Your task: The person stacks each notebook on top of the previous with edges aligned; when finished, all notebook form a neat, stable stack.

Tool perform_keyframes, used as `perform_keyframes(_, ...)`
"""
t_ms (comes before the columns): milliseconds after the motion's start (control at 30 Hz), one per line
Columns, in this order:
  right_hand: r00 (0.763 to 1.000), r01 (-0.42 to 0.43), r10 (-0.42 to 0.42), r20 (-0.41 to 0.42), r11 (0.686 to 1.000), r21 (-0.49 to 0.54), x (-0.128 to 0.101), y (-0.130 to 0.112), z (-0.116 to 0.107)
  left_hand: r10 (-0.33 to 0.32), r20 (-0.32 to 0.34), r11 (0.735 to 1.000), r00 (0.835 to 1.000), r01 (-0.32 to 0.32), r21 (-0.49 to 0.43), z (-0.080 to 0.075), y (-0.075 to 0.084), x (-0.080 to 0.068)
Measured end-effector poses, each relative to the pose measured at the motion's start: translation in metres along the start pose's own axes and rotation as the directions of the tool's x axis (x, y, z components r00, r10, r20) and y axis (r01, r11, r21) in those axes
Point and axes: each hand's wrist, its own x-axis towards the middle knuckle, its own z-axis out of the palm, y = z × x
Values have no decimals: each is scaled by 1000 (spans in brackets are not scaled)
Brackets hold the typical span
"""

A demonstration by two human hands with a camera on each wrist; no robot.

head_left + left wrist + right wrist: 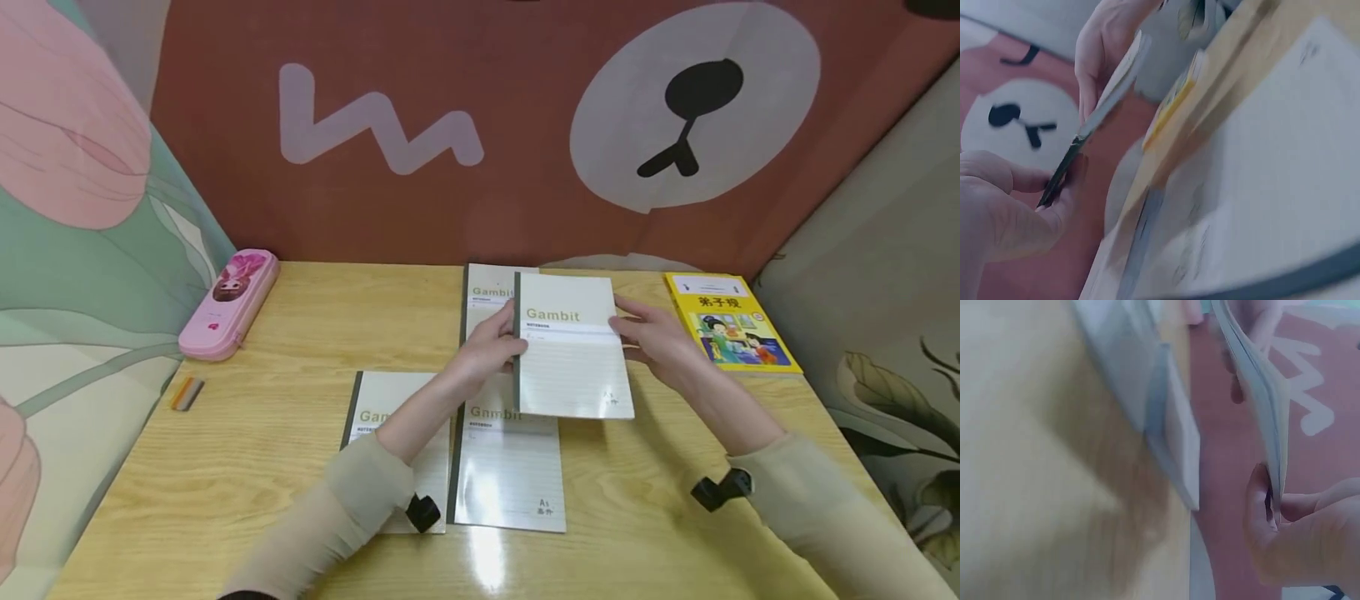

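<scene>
Above the wooden worktop (262, 433), the left hand (487, 350) and right hand (660, 342) hold a Gambit notebook (573, 350) by its side edges, seemingly lifted over three more notebooks (510, 467), with a pink pencil case (228, 304) and a yellow book (731, 321) alongside.

A pale cream notebook (573, 346) with a dark grey spine strip down its left edge and "Gambit" printed in yellow-green near the top is held closed, front cover up, above the desk (262, 433). Faint ruled lines run across the lower cover, and small print sits in its lower right corner. The left hand (487, 350) pinches its spine edge and the right hand (660, 342) grips the opposite edge. In the wrist views it shows edge-on as a thin, slightly bowed slab (1094, 119) (1260, 387).
</scene>
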Motion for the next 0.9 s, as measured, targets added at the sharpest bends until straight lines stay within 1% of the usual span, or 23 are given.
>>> perform_keyframes(133, 999, -3, 8, -39, 992, 125, 27, -13, 16, 15, -78, 1000, 997, -14, 23, -29, 5, 12)
perform_keyframes(233, 999, 17, -6, -49, 973, 228, 48, -18, 27, 24, -138, 998, 990, -16, 57, -47, 7, 21)
perform_keyframes(333, 998, 50, -33, -58, 946, 320, 67, -20, 38, 24, -190, 993, 982, -2, 114, -61, 6, 29)
perform_keyframes(400, 996, 68, -43, -80, 932, 356, 80, -19, 44, 22, -218, 990, 976, 9, 140, -69, 4, 35)
perform_keyframes(433, 995, 80, -51, -90, 930, 358, 85, -19, 48, 22, -233, 988, 972, 15, 154, -72, 3, 38)
perform_keyframes(533, 991, 101, -61, -122, 929, 355, 100, -15, 55, 26, -271, 982, 962, 26, 185, -78, -2, 47)
perform_keyframes(600, 988, 100, -49, -146, 925, 367, 107, -12, 59, 35, -294, 974, 955, 34, 226, -80, -5, 53)
perform_keyframes(700, 984, 87, -17, -175, 912, 401, 114, -5, 60, 59, -308, 951, 950, 41, 307, -80, -10, 62)
perform_keyframes(800, 981, 95, -11, -194, 899, 428, 118, 2, 61, 105, -311, 927, 945, 21, 375, -79, -17, 68)
perform_keyframes(833, 980, 101, -14, -200, 898, 429, 119, 4, 62, 118, -318, 918, 941, 18, 397, -79, -19, 69)
perform_keyframes(900, 977, 108, -21, -212, 906, 410, 120, 8, 65, 143, -329, 901, 934, 15, 434, -79, -22, 71)
